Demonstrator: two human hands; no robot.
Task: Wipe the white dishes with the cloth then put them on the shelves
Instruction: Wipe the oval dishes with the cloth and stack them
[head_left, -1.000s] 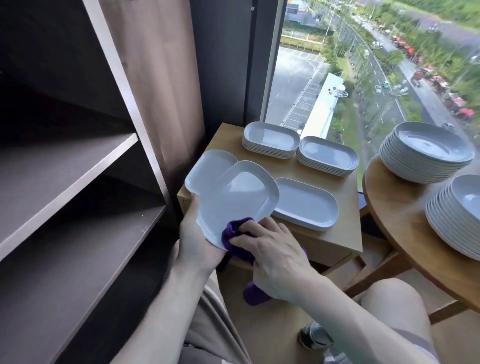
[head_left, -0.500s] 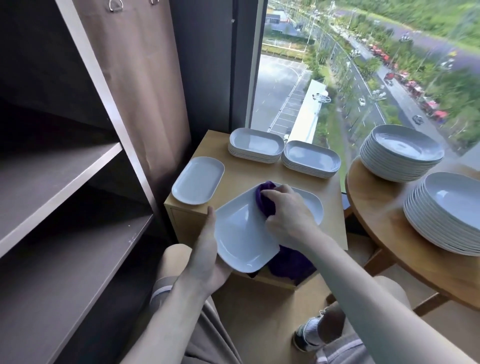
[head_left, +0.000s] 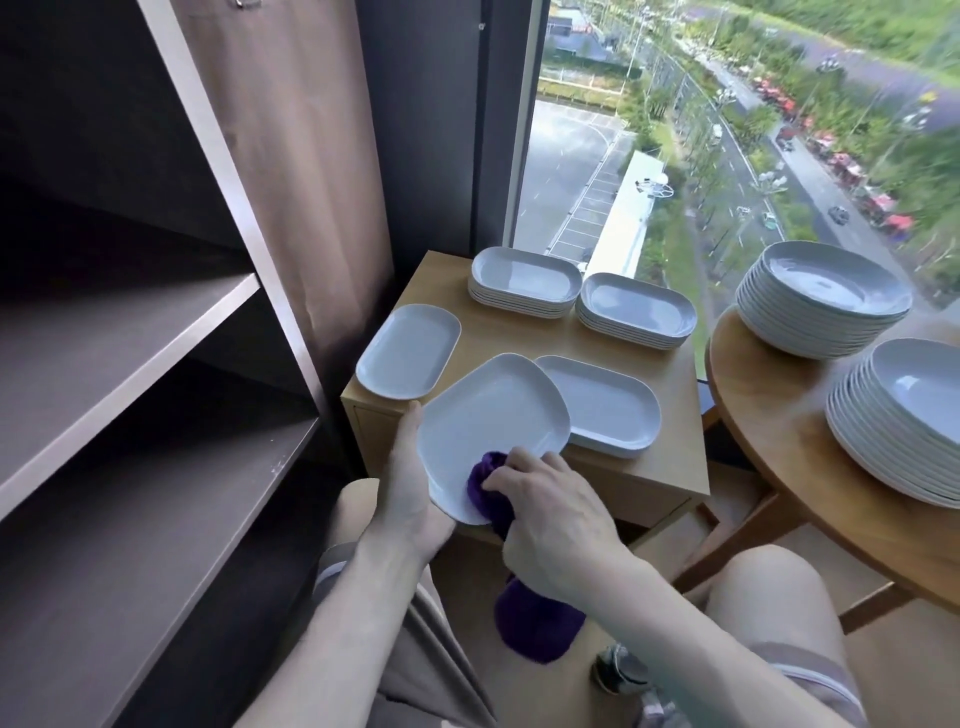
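Gripping white dish (head_left: 493, 410) by its rim in left hand (head_left: 410, 499), above worktop's (head_left: 519, 338) front edge. Pressing purple cloth (head_left: 485, 480) onto dish, fingers (head_left: 514, 467) of right hand (head_left: 561, 525) curled round it.

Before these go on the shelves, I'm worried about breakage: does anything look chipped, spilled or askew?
Nothing stands out. The dish tilts only because the left hand holds it while the right hand wipes with the purple cloth. No chips or spills show; stacks sit evenly.
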